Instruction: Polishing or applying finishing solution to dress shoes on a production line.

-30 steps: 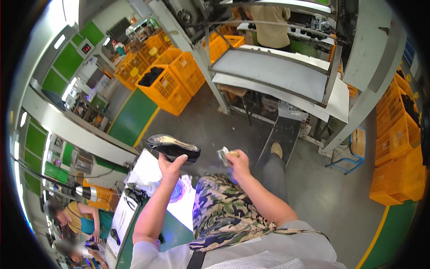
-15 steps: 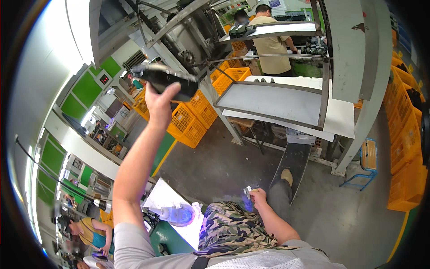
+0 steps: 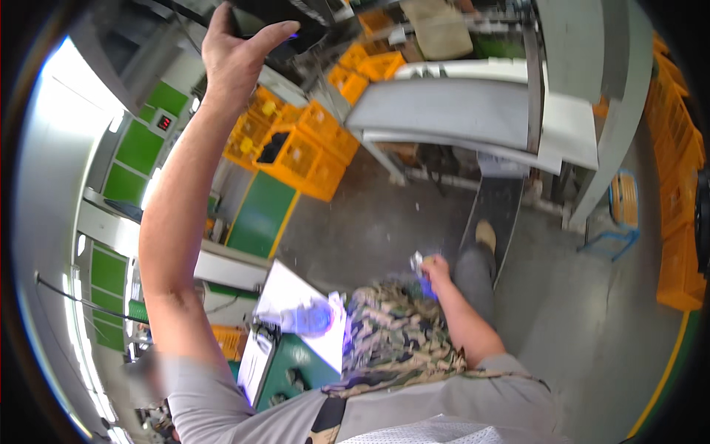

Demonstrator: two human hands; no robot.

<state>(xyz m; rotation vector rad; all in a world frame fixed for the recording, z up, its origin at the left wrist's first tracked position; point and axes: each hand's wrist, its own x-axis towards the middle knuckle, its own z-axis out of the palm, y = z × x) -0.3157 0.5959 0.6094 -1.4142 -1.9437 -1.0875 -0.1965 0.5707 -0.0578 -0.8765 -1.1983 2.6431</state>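
My left hand (image 3: 235, 53) is raised high at the top of the view, its fingers wrapped around a black shoe-shaped piece (image 3: 277, 26) held up near a dark machine. My right hand (image 3: 434, 268) hangs low beside my thigh and is closed on a small pale, crumpled scrap (image 3: 417, 262). I wear camouflage trousers (image 3: 396, 340) and a grey shirt. One foot (image 3: 485, 235) rests on a dark floor mat.
A grey metal conveyor bench (image 3: 458, 111) stands ahead. Orange crates (image 3: 296, 152) are stacked at the left, more at the right edge (image 3: 677, 244). A green work table with a white sheet and a lamp (image 3: 299, 318) is at my lower left. Grey concrete floor (image 3: 370, 222).
My left arm has swung up from waist height to overhead with the black piece. My right hand has dropped to my side, still closed on the scrap.
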